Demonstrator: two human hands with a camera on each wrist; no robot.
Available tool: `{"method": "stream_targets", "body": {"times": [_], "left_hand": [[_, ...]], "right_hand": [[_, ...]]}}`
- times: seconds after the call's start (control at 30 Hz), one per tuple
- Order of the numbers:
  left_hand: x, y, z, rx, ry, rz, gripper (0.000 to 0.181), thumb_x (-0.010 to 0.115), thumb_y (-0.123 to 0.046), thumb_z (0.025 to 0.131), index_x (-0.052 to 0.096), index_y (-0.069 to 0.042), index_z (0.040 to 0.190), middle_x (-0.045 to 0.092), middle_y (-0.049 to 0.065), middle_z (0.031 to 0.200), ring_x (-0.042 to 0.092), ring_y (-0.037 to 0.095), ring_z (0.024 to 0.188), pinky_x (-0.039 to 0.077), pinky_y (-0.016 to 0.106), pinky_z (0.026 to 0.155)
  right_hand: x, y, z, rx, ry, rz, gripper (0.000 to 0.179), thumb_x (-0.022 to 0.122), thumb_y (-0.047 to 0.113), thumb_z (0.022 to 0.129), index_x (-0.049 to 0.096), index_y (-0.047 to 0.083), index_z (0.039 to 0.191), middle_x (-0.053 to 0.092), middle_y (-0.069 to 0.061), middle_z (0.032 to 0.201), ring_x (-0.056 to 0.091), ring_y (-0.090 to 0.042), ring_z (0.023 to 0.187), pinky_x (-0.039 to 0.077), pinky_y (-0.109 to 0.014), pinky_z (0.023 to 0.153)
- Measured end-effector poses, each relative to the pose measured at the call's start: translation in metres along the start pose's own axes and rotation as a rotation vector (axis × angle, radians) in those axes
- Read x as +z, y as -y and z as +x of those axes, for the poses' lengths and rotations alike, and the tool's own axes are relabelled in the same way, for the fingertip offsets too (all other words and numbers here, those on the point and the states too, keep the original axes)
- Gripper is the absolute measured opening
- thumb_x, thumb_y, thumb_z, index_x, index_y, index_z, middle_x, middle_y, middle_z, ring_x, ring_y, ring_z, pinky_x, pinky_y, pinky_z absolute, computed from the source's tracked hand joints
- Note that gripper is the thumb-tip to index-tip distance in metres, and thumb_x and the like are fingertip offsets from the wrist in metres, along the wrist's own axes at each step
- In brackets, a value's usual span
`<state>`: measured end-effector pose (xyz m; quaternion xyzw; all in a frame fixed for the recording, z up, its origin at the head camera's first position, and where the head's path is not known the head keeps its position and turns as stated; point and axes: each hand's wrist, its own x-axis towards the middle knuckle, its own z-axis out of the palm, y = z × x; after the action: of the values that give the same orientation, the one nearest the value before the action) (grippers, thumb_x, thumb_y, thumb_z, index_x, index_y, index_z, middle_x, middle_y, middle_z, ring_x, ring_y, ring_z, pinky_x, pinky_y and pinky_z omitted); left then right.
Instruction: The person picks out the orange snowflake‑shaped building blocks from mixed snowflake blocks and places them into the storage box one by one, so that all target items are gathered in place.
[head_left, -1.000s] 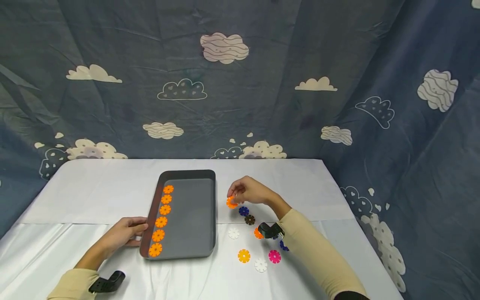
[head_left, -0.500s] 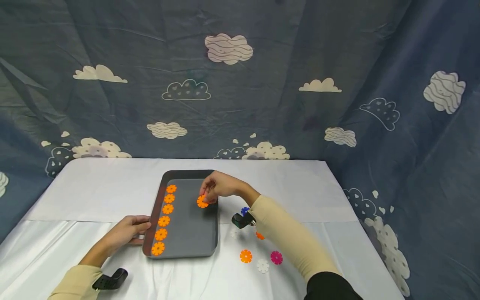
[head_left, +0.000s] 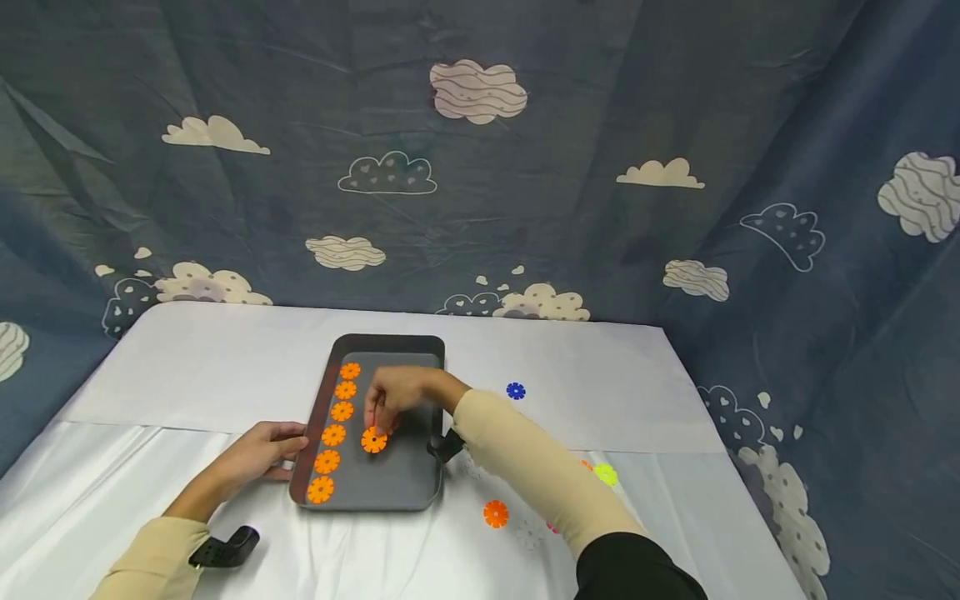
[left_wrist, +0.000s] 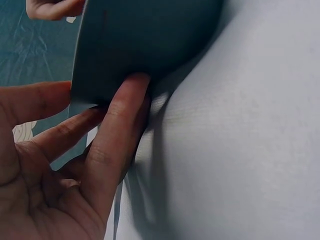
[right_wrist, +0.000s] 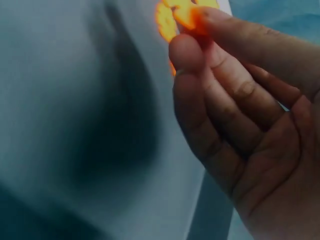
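Orange disc (head_left: pixel 373 439) has shifted left and nearer across the tray (head_left: pixel 397 492), closer to the six-disc column (head_left: pixel 333 435), so not placed yet. Right hand (head_left: pixel 399 392) pinches it; left hand (head_left: pixel 258 454) grips the tray's left rim.

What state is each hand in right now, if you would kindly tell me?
Left hand: closed, holding the tray by its left edge.
Right hand: closed, pinching an orange flower-shaped disc over the tray.
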<state>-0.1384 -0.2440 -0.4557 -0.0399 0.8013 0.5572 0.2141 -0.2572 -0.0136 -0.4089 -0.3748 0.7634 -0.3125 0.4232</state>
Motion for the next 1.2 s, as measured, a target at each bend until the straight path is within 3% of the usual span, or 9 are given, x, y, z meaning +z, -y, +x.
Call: {"method": "stream_targets", "body": {"times": [0.2, 0.63, 0.83, 1.0, 1.2], "left_hand": [[0.0, -0.001, 0.0, -0.015, -0.005, -0.007, 0.052, 0.049, -0.014, 0.1, 0.034, 0.02, 0.136, 0.049, 0.033, 0.132, 0.063, 0.026, 0.101, 0.057, 0.039, 0.078], [0.001, 0.0, 0.001, -0.006, 0.001, -0.026, 0.05, 0.049, -0.013, 0.099, 0.037, 0.02, 0.135, 0.057, 0.029, 0.123, 0.064, 0.024, 0.097, 0.058, 0.038, 0.076], [0.001, 0.001, 0.001, -0.012, 0.007, -0.024, 0.053, 0.05, -0.015, 0.099, 0.035, 0.02, 0.136, 0.051, 0.032, 0.129, 0.063, 0.025, 0.101, 0.057, 0.039, 0.078], [0.0, 0.003, 0.001, -0.006, 0.011, -0.029, 0.054, 0.05, -0.015, 0.099, 0.034, 0.021, 0.136, 0.049, 0.034, 0.131, 0.062, 0.025, 0.101, 0.057, 0.038, 0.078], [-0.001, 0.003, 0.001, 0.01, 0.009, -0.033, 0.053, 0.049, -0.014, 0.1, 0.034, 0.02, 0.137, 0.048, 0.034, 0.132, 0.063, 0.025, 0.1, 0.057, 0.038, 0.078]], "right_hand": [[0.017, 0.007, 0.017, 0.04, 0.1, -0.061, 0.008, 0.067, -0.01, 0.082, 0.071, -0.003, 0.083, 0.068, -0.007, 0.069, 0.063, -0.015, 0.06, 0.056, -0.027, 0.061], [0.04, 0.007, 0.031, 0.142, 0.137, -0.02, 0.009, 0.069, -0.008, 0.082, 0.069, 0.0, 0.079, 0.07, -0.012, 0.072, 0.068, -0.019, 0.059, 0.058, -0.029, 0.06], [0.046, 0.009, 0.033, 0.168, 0.177, -0.009, 0.009, 0.069, -0.009, 0.082, 0.069, 0.0, 0.08, 0.07, -0.013, 0.072, 0.068, -0.02, 0.06, 0.058, -0.03, 0.06], [0.048, 0.008, 0.034, 0.191, 0.182, 0.006, 0.008, 0.071, -0.005, 0.082, 0.071, 0.002, 0.079, 0.071, -0.012, 0.072, 0.068, -0.019, 0.058, 0.058, -0.03, 0.058], [0.04, 0.005, 0.027, 0.168, 0.125, 0.022, 0.005, 0.074, -0.001, 0.081, 0.073, 0.004, 0.079, 0.071, -0.01, 0.07, 0.065, -0.017, 0.053, 0.057, -0.029, 0.054]]}}
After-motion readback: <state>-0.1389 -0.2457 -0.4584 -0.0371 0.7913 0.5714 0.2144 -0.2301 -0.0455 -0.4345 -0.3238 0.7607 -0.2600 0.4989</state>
